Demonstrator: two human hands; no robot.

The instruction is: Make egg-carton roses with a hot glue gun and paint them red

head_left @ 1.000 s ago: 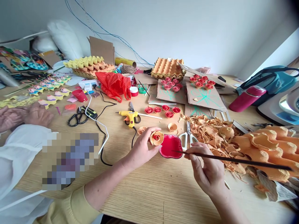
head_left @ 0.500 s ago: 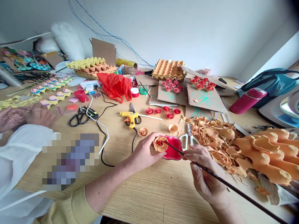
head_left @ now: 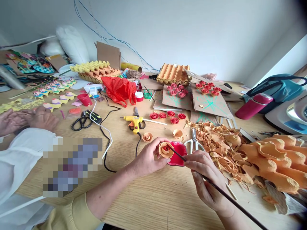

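An orange cardboard rose [head_left: 166, 150] with red on its inner petals is held by my left hand [head_left: 151, 157], fingers around its left side. My right hand [head_left: 208, 179] grips a long dark paintbrush [head_left: 230, 198], whose tip meets the rose's centre. Just behind and right of the rose lies a dish of red paint [head_left: 178, 152], partly covered by the brush and my fingers. An unpainted rose [head_left: 147, 137] and an orange cup piece [head_left: 177, 134] rest on the table beyond my hands.
A yellow glue gun [head_left: 135, 124], white-handled scissors [head_left: 194, 143] and several red roses [head_left: 174, 120] lie ahead. Orange scraps [head_left: 216, 140] and egg trays [head_left: 271, 159] fill the right. At the left are another person's hands [head_left: 40, 118], black scissors [head_left: 80, 123] and a red bag [head_left: 118, 89].
My right hand and the brush have shifted slightly left, and the brush's rear end has swung left. The rose is turned a little in my left hand.
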